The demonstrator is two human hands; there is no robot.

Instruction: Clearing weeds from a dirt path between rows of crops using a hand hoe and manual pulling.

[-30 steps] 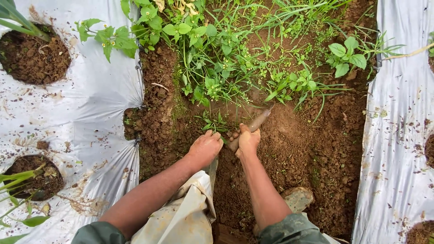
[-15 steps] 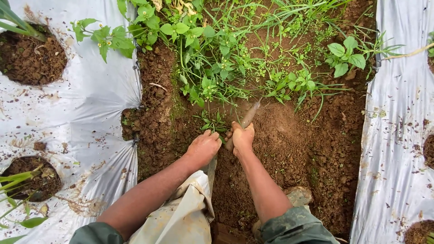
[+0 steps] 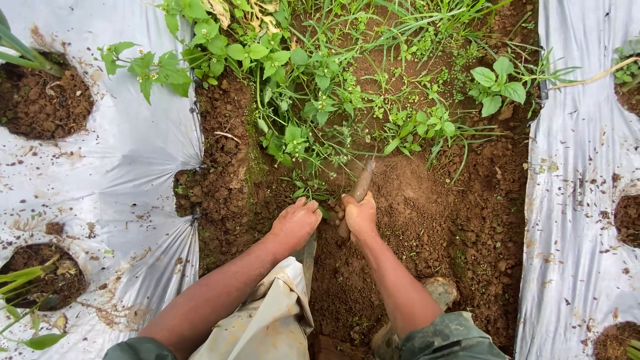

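My right hand [image 3: 361, 215] grips the handle of a small soil-caked digging tool [image 3: 361, 185], whose blade points up into the loose brown soil [image 3: 427, 220] at the edge of a weed patch. My left hand [image 3: 295, 223] rests fingers-down on the soil right beside it, closed around small green weed stems [image 3: 312, 193]. A dense patch of green weeds [image 3: 313, 87] with tiny white flowers covers the furrow just beyond both hands. My forearms reach in from the bottom, over a pale cloth bag [image 3: 267, 320].
Silver plastic mulch sheets [image 3: 113, 173] line the furrow on the left and right [image 3: 580, 200], with round planting holes of dark soil [image 3: 40, 103] holding green plants. My muddy boot [image 3: 437, 293] stands in the furrow at the bottom.
The tool's blade has swung from tilted right to more upright and now digs into the soil near the weeds. Both hands have shifted slightly forward.
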